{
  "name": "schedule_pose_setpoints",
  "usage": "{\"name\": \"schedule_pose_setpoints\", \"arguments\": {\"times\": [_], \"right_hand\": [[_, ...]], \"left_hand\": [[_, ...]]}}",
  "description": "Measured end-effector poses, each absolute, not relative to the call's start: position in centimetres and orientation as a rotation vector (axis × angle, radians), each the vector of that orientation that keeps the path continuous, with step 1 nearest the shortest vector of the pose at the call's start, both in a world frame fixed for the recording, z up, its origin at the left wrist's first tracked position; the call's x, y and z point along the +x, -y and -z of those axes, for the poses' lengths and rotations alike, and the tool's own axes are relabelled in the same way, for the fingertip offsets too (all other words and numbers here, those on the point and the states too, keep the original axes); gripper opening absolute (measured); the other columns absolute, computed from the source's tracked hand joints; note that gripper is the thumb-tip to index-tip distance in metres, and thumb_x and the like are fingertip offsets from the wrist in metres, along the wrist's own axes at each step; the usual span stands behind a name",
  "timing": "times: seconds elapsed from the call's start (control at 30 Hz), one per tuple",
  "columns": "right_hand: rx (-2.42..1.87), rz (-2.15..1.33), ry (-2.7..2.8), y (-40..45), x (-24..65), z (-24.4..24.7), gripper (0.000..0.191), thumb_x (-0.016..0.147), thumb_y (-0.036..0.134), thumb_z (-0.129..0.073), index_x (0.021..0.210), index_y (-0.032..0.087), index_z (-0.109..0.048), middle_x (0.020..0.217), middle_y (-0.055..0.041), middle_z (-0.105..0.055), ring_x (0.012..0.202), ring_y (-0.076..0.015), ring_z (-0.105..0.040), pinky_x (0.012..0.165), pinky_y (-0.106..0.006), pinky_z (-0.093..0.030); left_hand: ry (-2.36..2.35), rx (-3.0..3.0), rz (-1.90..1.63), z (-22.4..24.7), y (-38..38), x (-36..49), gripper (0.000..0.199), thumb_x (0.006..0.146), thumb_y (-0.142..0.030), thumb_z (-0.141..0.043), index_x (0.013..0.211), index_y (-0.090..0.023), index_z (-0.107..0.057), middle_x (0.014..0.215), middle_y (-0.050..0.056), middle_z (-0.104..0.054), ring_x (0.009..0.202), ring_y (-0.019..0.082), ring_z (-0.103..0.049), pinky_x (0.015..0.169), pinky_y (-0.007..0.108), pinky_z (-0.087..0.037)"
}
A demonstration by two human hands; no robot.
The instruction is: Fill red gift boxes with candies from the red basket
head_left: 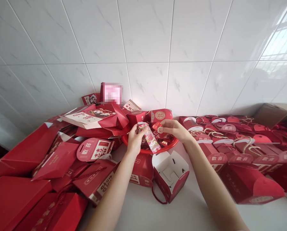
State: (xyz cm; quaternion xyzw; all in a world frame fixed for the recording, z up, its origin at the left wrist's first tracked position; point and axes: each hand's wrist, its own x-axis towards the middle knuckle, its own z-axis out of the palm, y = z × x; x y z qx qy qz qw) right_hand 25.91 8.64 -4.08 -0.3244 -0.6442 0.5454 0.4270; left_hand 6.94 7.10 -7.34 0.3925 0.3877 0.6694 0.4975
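Observation:
My left hand (135, 140) is closed on a long pink floral packet (151, 141), which slants down over a red plastic basin (169, 148). With thumb and fingers together, my right hand (175, 129) pinches a shiny red wrapped candy (156, 127) above the basin's right side. More wrapped pieces (164, 142) lie inside the basin, partly hidden by the packet and my hands. Just in front of it stands an open red gift box (178, 184) with a white inside, its cord handle hanging on the near left side.
Red gift boxes (59, 158) are heaped on the left. On the right, rows of red boxes (244, 158) with rope handles fill the table (143, 208). A brown cardboard box (270, 114) sits at the far right. Behind everything rises a white tiled wall (145, 86).

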Motion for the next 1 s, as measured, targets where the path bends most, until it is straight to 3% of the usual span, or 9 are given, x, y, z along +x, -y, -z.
{"name": "schedule_pose_setpoints", "arguments": {"times": [0.3, 0.5, 0.73, 1.0], "right_hand": [[-0.878, -1.433, 1.627, -8.5, 23.6, 5.1, 0.041, 0.060, 0.037, -0.088, 0.076, 0.019, -0.055, 0.062, 0.0037, -0.065, 0.049, -0.0093, -0.055, 0.043, -0.020, -0.039], [-0.857, -1.333, 1.523, -9.2, 24.1, 5.5, 0.036, 0.063, 0.037, -0.084, 0.078, 0.020, -0.057, 0.069, 0.0009, -0.070, 0.059, -0.0135, -0.063, 0.052, -0.024, -0.046], [-0.878, -1.336, 1.549, -8.9, 24.6, 4.8, 0.041, 0.060, 0.037, -0.089, 0.090, 0.017, -0.068, 0.075, -0.0015, -0.073, 0.070, -0.0164, -0.068, 0.066, -0.028, -0.052], [-0.897, -1.243, 1.758, -8.1, 25.1, 3.8, 0.041, 0.065, 0.044, -0.086, 0.088, 0.016, -0.067, 0.064, 0.0022, -0.065, 0.060, -0.0128, -0.059, 0.057, -0.025, -0.044]], "left_hand": [[-0.899, 0.897, -1.598, 6.8, -7.2, 7.2, 0.042, 0.063, -0.048, -0.082, 0.084, -0.019, -0.061, 0.078, -0.001, -0.067, 0.074, 0.016, -0.064, 0.066, 0.027, -0.048], [-0.820, 0.823, -1.518, 6.2, -7.0, 6.8, 0.028, 0.060, -0.028, -0.069, 0.087, -0.021, -0.062, 0.080, -0.001, -0.069, 0.079, 0.019, -0.067, 0.068, 0.028, -0.051], [-0.847, 0.910, -1.470, 5.7, -6.3, 7.2, 0.030, 0.059, -0.026, -0.075, 0.087, -0.019, -0.067, 0.087, 0.001, -0.072, 0.081, 0.018, -0.067, 0.069, 0.028, -0.053], [-0.870, 1.058, -1.412, 5.6, -5.5, 7.7, 0.046, 0.057, -0.029, -0.086, 0.098, -0.019, -0.070, 0.098, 0.004, -0.074, 0.092, 0.024, -0.068, 0.074, 0.031, -0.055]]}}
